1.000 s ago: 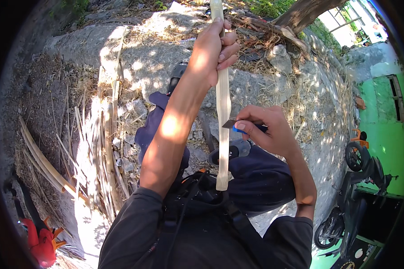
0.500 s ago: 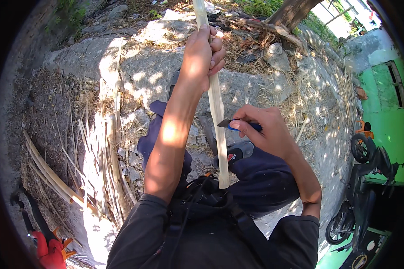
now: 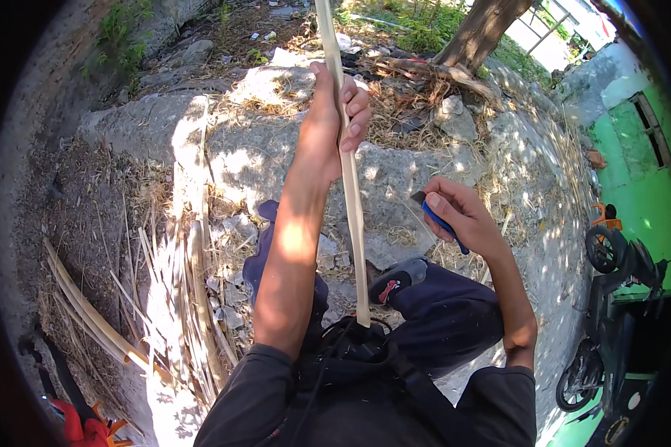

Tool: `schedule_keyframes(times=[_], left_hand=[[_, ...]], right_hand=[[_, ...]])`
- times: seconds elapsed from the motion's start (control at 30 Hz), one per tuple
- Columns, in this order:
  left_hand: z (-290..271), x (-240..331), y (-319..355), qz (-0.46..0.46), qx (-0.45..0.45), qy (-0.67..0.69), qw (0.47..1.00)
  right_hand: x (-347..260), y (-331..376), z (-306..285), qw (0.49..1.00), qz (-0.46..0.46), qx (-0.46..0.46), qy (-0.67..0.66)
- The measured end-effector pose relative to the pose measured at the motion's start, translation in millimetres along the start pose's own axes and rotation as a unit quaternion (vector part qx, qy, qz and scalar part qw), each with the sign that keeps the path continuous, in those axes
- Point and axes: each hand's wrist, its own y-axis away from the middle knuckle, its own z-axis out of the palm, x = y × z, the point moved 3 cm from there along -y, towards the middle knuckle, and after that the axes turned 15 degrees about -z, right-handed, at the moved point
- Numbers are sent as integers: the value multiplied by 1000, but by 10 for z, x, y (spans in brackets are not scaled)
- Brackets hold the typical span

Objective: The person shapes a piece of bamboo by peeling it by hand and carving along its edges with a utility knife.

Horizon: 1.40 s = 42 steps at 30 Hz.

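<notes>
No packages, labels, signs or screens are showing anywhere around the hands; only bare ground, stone and dry stalks.

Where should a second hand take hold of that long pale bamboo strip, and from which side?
Best the bare stretch of the bamboo strip between the left hand and its lower end. It stands nearly upright, thin and flat. Come in from the right, where the right hand with its blue knife is apart from it, and pinch the flat faces.

Outdoor yard work spot beside a green building

Bare dirt, a rough concrete slab (image 3: 395, 179), dry straw, split bamboo strips (image 3: 89, 320), a tree trunk (image 3: 477, 33) and grass, a green wall (image 3: 641, 141), and a parked scooter (image 3: 611, 298) in the sunlight.
</notes>
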Motion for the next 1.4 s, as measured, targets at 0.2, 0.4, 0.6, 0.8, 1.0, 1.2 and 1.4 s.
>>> schedule_keyframes(times=[0.2, 0.4, 0.6, 0.8, 1.0, 1.2, 1.4], left_hand=[[8, 42, 38, 7, -133, 110, 985], [-91, 30, -69, 19, -239, 284, 929], [-75, 22, -128, 42, -300, 309, 902], [42, 18, -83, 62, -291, 199, 934], [-67, 48, -68, 72, -54, 97, 991], [-97, 46, -40, 118, 52, 110, 986], [-82, -68, -93, 57, 42, 115, 991]], right_hand=[[-31, 8, 254, 996, -22, -54, 73], [-84, -10, 562, 992, -25, -63, 102], [-221, 21, 658, 999, -16, -37, 10], [-208, 48, 710, 1000, 19, -14, 15], [-243, 73, 576, 992, -11, -11, 124], [-305, -5, 323, 989, -72, 55, 121], [-404, 265, 3, 987, -88, 113, 71]])
